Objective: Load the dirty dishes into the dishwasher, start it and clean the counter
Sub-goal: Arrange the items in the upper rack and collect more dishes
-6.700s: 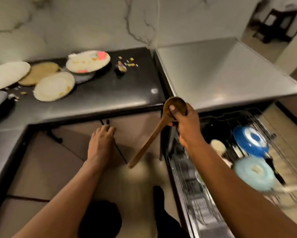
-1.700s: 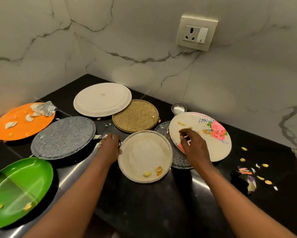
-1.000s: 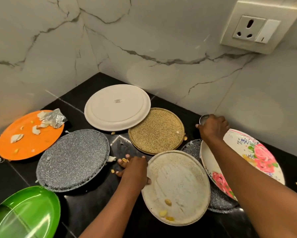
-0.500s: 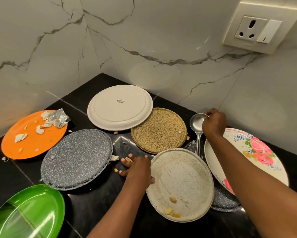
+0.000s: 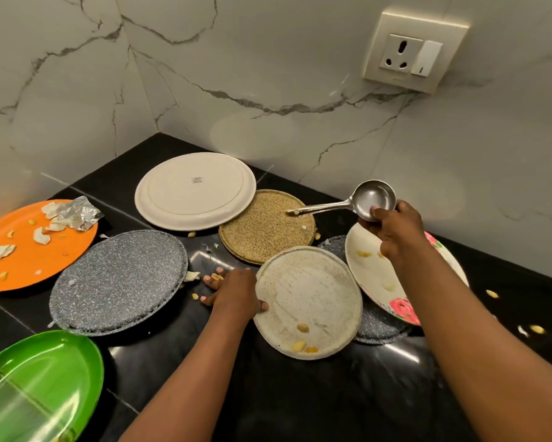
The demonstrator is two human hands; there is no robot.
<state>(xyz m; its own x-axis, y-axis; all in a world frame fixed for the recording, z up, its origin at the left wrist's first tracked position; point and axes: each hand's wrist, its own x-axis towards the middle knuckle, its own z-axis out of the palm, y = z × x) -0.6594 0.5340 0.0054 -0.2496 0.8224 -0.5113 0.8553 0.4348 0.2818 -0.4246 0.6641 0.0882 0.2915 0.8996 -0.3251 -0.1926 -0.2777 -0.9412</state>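
My right hand (image 5: 392, 229) pinches the bowl of a steel ladle (image 5: 361, 202) and holds it above the counter, its handle pointing left over the speckled tan plate (image 5: 262, 234). My left hand (image 5: 233, 291) rests on the black counter (image 5: 300, 393), fingers spread, touching the left rim of the off-white dirty plate (image 5: 309, 301). A flowered white plate (image 5: 376, 275) lies under my right forearm on a dark grey plate (image 5: 380, 330). Further left are a white upturned plate (image 5: 195, 191), a grey speckled plate (image 5: 118, 282), an orange plate (image 5: 29, 247) and a green divided plate (image 5: 35, 387).
Food crumbs lie on the counter around my left hand and at the right (image 5: 536, 329). Crumpled foil (image 5: 77, 212) and scraps sit on the orange plate. A marble wall with a power socket (image 5: 408, 55) closes the back.
My right hand has lifted the ladle off the counter behind the flowered plate and swung its handle to the left. My left hand has stayed at the off-white plate's rim.
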